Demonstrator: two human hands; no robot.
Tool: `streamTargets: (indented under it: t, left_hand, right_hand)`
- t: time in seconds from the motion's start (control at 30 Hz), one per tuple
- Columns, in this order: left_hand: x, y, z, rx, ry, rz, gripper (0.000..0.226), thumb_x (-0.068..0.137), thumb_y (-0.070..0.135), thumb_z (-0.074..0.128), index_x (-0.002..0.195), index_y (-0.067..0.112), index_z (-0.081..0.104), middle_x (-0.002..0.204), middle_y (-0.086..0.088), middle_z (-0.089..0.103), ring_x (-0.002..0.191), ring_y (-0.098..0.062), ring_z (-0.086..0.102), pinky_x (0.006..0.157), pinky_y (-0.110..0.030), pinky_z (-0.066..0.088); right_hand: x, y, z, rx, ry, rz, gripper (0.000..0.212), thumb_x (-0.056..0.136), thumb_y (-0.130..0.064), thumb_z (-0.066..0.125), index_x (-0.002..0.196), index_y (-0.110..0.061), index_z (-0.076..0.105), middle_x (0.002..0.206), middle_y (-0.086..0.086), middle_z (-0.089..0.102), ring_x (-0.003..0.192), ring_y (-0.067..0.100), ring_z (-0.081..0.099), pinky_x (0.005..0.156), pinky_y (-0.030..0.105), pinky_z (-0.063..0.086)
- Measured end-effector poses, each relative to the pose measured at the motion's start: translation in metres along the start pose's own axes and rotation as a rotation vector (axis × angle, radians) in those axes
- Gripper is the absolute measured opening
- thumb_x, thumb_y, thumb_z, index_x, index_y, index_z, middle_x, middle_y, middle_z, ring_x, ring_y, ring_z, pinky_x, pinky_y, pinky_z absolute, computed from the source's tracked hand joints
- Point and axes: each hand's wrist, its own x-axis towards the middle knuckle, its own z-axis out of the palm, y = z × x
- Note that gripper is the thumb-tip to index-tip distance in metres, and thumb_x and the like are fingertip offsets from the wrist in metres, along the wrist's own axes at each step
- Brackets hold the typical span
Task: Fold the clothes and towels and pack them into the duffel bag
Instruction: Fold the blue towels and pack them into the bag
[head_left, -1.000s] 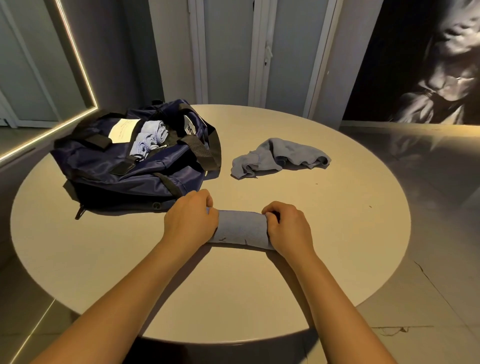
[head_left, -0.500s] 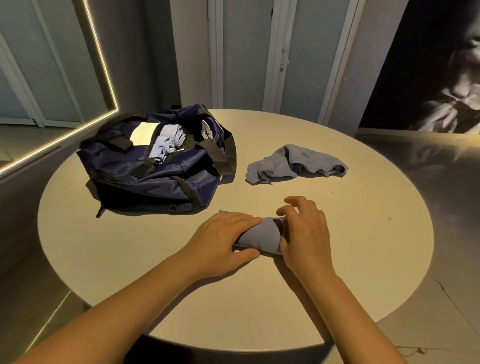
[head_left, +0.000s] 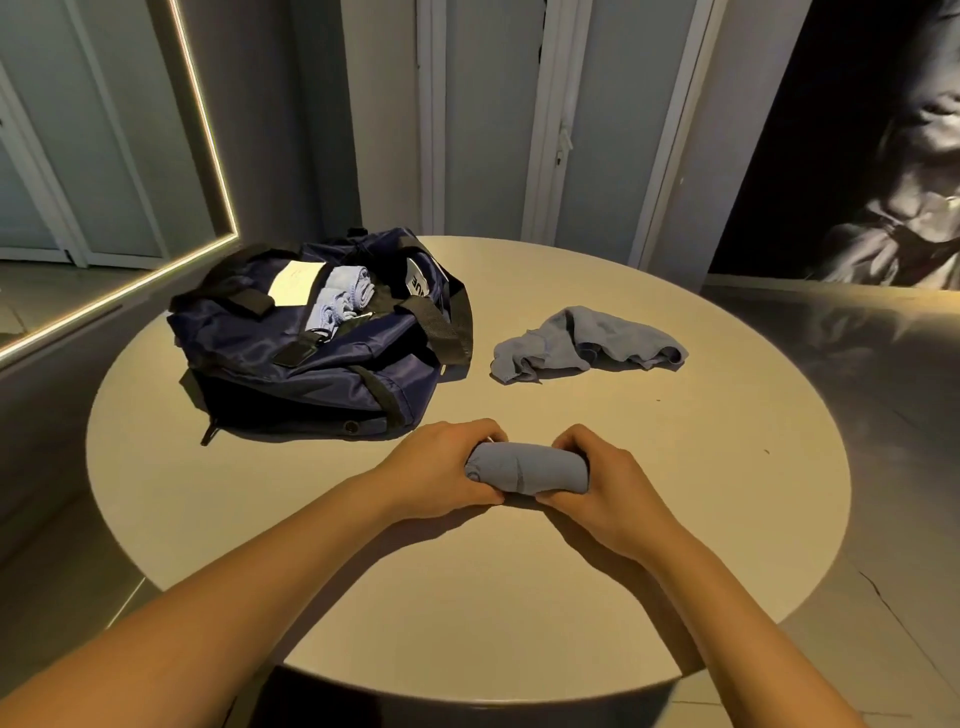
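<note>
Near the table (head_left: 675, 519) edge, I am gripping a rolled blue towel (head_left: 524, 470) in left hand (head_left: 441, 470) and right hand (head_left: 608, 493); several rolls are sitting in the duffel bag (head_left: 311, 364); one crumpled blue cloth (head_left: 587, 345) is awaiting folding.

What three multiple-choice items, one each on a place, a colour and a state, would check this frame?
1. The crumpled cloth lies: A inside the duffel bag; B on the table, right of the bag; C on a chair.
2. The duffel bag is: A navy blue; B red; C white.
3. The left hand and right hand: A lie flat on the table; B reach into the bag; C both grip the rolled cloth.
Answers: 1 B, it sits on the tabletop beside the bag. 2 A, its fabric is dark blue with black straps. 3 C, the fingers of both curl round the roll's ends.
</note>
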Motion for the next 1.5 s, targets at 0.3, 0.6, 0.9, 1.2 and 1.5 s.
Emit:
streamTargets:
  t: [0.3, 0.6, 0.9, 1.2, 1.5]
  left_hand:
    - [-0.029, 0.015, -0.024, -0.243, -0.127, -0.145, 0.034, 0.079, 0.033, 0.085, 0.107, 0.026, 0.067, 0.098, 0.008, 0.071, 0.092, -0.018, 0.068, 0.078, -0.033, 0.059]
    - [-0.076, 0.025, -0.048, -1.053, -0.069, -0.185, 0.041, 0.081, 0.008, 0.083, 0.119, 0.006, 0.07, 0.109, -0.011, 0.076, 0.099, -0.025, 0.073, 0.081, -0.029, 0.057]
    - [-0.088, 0.018, -0.058, -0.884, 0.145, -0.287, 0.021, 0.086, 0.026, 0.081, 0.103, 0.017, 0.074, 0.089, -0.004, 0.078, 0.076, -0.017, 0.074, 0.064, -0.028, 0.058]
    - [-0.061, -0.045, -0.133, -0.155, 0.394, -0.195, 0.045, 0.08, 0.072, 0.066, 0.098, 0.03, 0.07, 0.09, 0.012, 0.073, 0.087, -0.007, 0.069, 0.076, -0.031, 0.056]
    - [-0.007, -0.16, -0.144, 0.185, 0.12, -0.47, 0.127, 0.064, 0.105, 0.032, 0.164, 0.031, 0.006, 0.172, 0.001, 0.003, 0.158, -0.025, 0.001, 0.125, -0.059, 0.004]
  right_hand:
    - [-0.005, -0.03, -0.031, 0.586, 0.098, 0.119, 0.025, 0.085, -0.018, 0.081, 0.108, -0.018, 0.071, 0.101, 0.0, 0.075, 0.096, 0.02, 0.071, 0.081, 0.035, 0.06]
    - [0.004, -0.104, -0.002, 1.284, 0.239, 0.336, 0.05, 0.072, -0.045, 0.074, 0.114, -0.019, 0.071, 0.111, 0.006, 0.077, 0.109, 0.026, 0.07, 0.094, 0.047, 0.056]
    - [0.024, -0.142, 0.021, 0.96, 0.104, 0.175, 0.022, 0.097, -0.028, 0.063, 0.111, -0.015, 0.075, 0.109, 0.007, 0.077, 0.098, 0.023, 0.074, 0.079, 0.033, 0.059]
    - [0.087, -0.146, 0.014, 0.829, 0.188, 0.218, 0.024, 0.099, -0.03, 0.064, 0.114, -0.012, 0.068, 0.106, 0.005, 0.072, 0.093, 0.019, 0.07, 0.062, 0.028, 0.054]
    - [0.124, -0.137, 0.031, 0.795, 0.137, 0.296, 0.021, 0.1, -0.027, 0.065, 0.111, -0.009, 0.069, 0.106, 0.01, 0.073, 0.094, 0.025, 0.069, 0.068, 0.037, 0.053]
